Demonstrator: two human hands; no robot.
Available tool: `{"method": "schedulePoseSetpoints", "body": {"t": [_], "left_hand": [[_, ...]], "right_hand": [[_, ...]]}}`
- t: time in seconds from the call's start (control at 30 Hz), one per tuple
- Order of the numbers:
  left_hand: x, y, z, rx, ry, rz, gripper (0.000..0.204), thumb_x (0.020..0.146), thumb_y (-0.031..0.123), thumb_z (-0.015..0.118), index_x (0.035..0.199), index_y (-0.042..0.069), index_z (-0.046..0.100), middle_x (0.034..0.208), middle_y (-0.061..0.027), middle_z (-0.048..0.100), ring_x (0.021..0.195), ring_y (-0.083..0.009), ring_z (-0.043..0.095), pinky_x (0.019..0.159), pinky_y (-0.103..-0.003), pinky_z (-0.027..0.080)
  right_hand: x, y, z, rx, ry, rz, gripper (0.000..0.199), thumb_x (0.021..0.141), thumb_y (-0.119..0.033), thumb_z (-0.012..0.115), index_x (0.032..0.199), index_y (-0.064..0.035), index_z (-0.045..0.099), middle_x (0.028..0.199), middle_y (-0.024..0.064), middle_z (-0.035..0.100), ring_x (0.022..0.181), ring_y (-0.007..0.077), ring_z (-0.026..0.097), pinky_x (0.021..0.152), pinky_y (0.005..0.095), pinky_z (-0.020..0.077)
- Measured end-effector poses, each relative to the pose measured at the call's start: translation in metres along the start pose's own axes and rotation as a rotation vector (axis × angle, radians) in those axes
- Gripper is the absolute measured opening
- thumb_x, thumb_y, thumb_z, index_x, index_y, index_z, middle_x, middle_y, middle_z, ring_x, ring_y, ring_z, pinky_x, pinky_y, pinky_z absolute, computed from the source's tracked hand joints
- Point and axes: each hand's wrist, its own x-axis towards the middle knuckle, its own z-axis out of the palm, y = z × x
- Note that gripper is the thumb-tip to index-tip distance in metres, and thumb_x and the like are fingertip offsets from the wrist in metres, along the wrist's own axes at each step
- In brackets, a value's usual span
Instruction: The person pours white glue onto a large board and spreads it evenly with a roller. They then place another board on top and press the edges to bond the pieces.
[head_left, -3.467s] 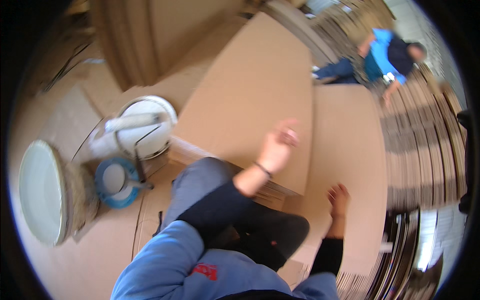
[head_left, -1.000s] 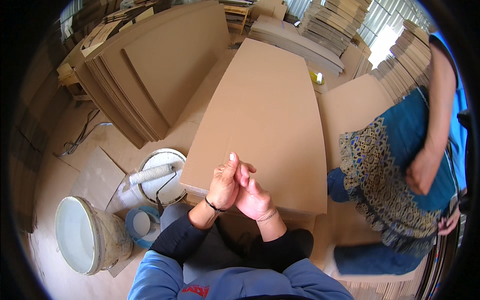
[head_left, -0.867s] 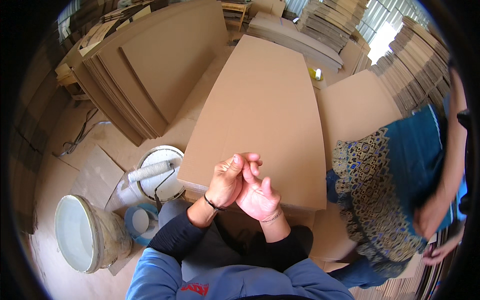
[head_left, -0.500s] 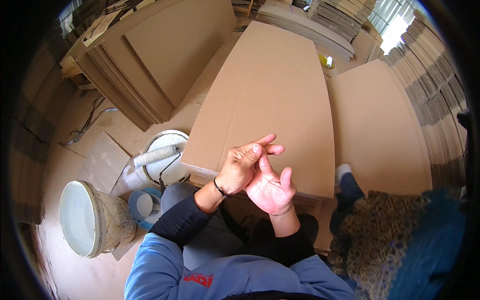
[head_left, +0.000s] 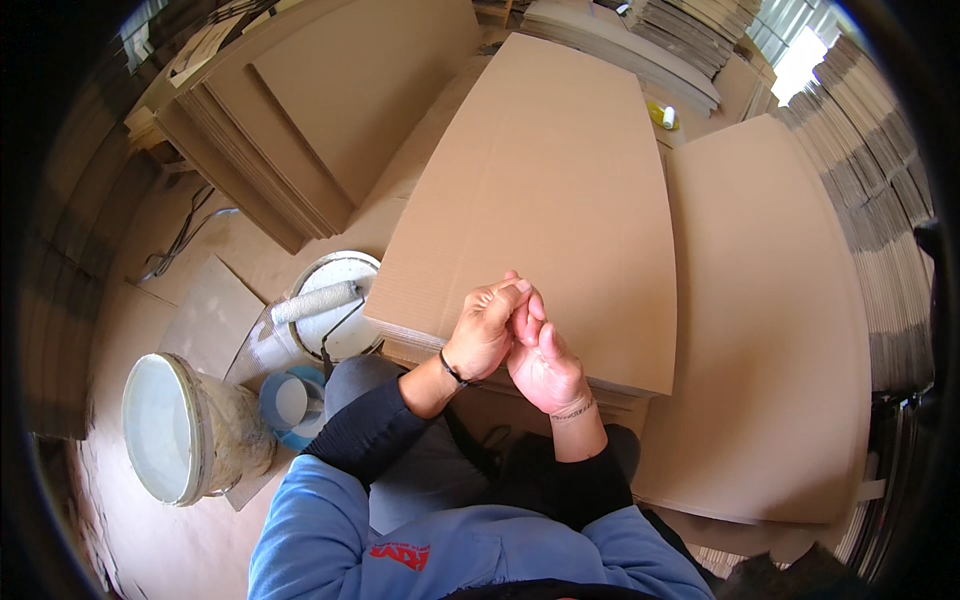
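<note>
My left hand [head_left: 482,328] is closed over the fingers of my right hand [head_left: 546,370], above the near edge of a large stack of cardboard sheets [head_left: 540,180]. The right palm faces up, its fingers drawn in together and partly hidden by the left hand. No tool or sheet shows in either hand. To the left, a paint roller [head_left: 318,301] with a pale sleeve rests across a round white lid or bucket top [head_left: 345,335].
A stained bucket [head_left: 205,430] stands at the lower left beside a blue round container [head_left: 270,405]. Upright cardboard sheets [head_left: 330,110] lean at the far left. Another flat cardboard stack [head_left: 760,330] lies right. Tall cardboard piles [head_left: 880,200] line the right side.
My right hand's fingers have curled in, and the left hand has closed over them. The other person at the right has mostly left view, uncovering the right-hand cardboard stack.
</note>
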Motion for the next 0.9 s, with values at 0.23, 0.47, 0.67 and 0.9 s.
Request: {"method": "schedulePoseSetpoints", "body": {"t": [0.23, 0.47, 0.67, 0.9], "left_hand": [[0.003, -0.001, -0.012, 0.0, -0.038, -0.042, 0.045, 0.099, 0.03, 0.046, 0.071, -0.002, 0.061, 0.053, -0.01, 0.056, 0.056, -0.0179, 0.056, 0.062, -0.029, 0.047], [0.001, 0.011, -0.012, -0.238, -0.299, -0.145, 0.063, 0.1, 0.05, 0.026, 0.12, -0.002, 0.054, 0.107, -0.0194, 0.064, 0.1, -0.0269, 0.062, 0.092, -0.038, 0.048], [-0.008, 0.016, -0.006, 0.035, -0.272, -0.038, 0.039, 0.1, 0.034, 0.04, 0.128, 0.008, 0.039, 0.12, -0.0167, 0.06, 0.108, -0.0234, 0.057, 0.094, -0.036, 0.044], [-0.014, 0.019, -0.007, 0.818, -0.156, 0.517, 0.034, 0.09, 0.019, 0.063, 0.12, 0.012, 0.048, 0.114, -0.0079, 0.063, 0.115, -0.0195, 0.055, 0.105, -0.046, 0.023]], "right_hand": [[0.003, 0.006, 0.002, 0.076, -0.032, -0.001, 0.04, 0.092, -0.047, 0.052, 0.107, -0.0104, 0.06, 0.127, -0.0002, 0.04, 0.128, 0.0153, 0.025, 0.11, 0.0389, 0.0144], [0.002, 0.004, 0.01, 0.182, -0.236, -0.018, 0.07, 0.09, -0.068, 0.027, 0.143, -0.0232, 0.038, 0.156, -0.0103, 0.01, 0.143, 0.0218, 0.003, 0.113, 0.0504, 0.0037], [0.003, -0.004, 0.009, 0.234, -0.265, -0.017, 0.07, 0.092, -0.065, 0.026, 0.14, -0.0172, 0.044, 0.155, -0.0082, 0.019, 0.141, 0.0206, 0.007, 0.112, 0.05, 0.0069], [-0.001, -0.024, 0.015, -0.164, -0.121, -0.129, 0.065, 0.094, -0.06, 0.033, 0.134, -0.013, 0.051, 0.157, 0.0033, 0.012, 0.142, 0.02, 0.007, 0.113, 0.0443, 0.0079]]}}
